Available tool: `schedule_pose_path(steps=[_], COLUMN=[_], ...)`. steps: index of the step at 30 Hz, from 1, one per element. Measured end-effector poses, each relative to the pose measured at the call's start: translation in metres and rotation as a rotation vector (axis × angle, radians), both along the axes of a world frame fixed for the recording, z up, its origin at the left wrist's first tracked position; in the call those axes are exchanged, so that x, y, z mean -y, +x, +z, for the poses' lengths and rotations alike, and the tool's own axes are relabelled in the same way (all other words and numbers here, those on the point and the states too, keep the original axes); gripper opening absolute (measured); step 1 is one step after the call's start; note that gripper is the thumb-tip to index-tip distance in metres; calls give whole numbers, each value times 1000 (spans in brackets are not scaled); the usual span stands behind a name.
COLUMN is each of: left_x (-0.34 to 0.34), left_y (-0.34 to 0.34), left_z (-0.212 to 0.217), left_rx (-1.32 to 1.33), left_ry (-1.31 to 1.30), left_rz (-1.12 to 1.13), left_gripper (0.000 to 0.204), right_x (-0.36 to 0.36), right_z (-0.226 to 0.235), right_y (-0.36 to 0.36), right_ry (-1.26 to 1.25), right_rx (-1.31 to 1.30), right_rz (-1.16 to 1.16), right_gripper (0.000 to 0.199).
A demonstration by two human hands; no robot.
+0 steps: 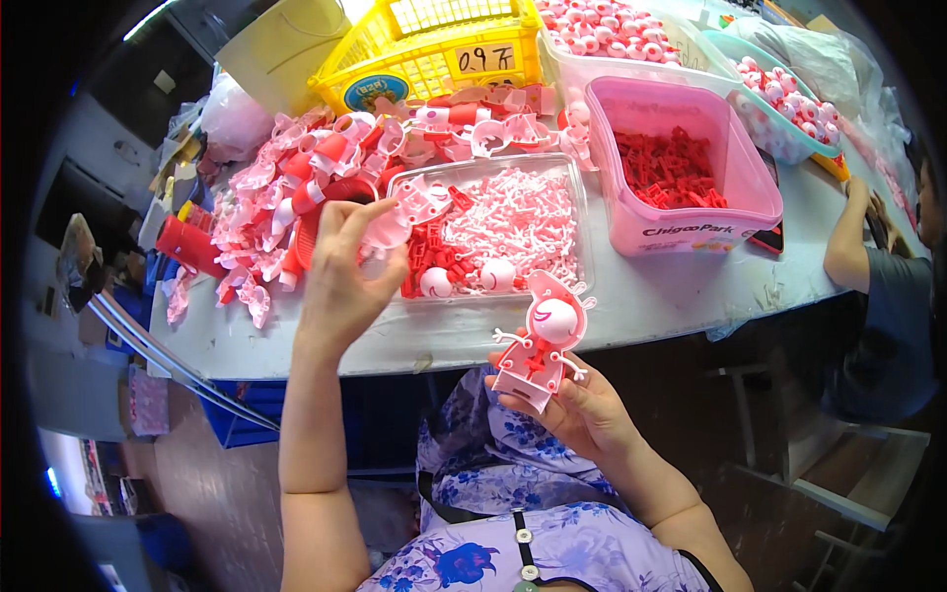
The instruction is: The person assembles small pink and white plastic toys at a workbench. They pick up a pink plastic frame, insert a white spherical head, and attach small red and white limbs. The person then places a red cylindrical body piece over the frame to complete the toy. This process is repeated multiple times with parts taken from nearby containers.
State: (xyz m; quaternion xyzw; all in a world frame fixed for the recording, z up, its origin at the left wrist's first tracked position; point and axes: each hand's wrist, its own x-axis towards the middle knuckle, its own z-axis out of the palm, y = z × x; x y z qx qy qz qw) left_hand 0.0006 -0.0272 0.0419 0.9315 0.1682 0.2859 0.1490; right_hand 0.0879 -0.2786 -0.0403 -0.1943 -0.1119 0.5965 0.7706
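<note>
My right hand (pixel 592 412) holds a half-assembled pink toy figure (pixel 551 321) upright just in front of the table edge. The figure is an open shell with a round white-and-pink head, thin white arms and a red piece inside. My left hand (pixel 340 276) is raised over the parts, its thumb and forefinger curled around a pale pink plastic shell piece (pixel 385 233). Beside it lies a clear tray (pixel 586 247) of small white-and-pink arm pieces (pixel 523 222), red pieces (pixel 419 247) and two round heads (pixel 498 273).
Loose pink shells (pixel 247 217) are heaped at the left. A pink tub (pixel 681 222) of red pieces stands right of the tray. Behind are a yellow basket (pixel 424 49), a white bin (pixel 631 71) and a teal basin (pixel 789 148) of round heads. Another person (pixel 878 316) sits at the right.
</note>
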Motion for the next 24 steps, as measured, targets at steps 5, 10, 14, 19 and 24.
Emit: schedule_pose_path(steps=[5,10,14,19,24], left_x=[-11,-16,-22,-24,-3], left_y=[-7,22,57,62,39], left_z=[43,66,54,20,-4], left_rx=[-324,-664,-830,-346,-193], left_ry=[-11,113,81,44,102], left_rz=[-62,-62,-68,-122,81], left_gripper=[24,29,41,50,37], right_x=[1,-3,-1,5,4], right_z=[0,-1,1,0,-4], right_y=[2,-2,-3,0,2], right_ry=[-3,-10,-14,-8,2], right_rx=[3,3,12,16,6], right_rz=[1,24,34,5,31], right_gripper=[77,77,78,79,79])
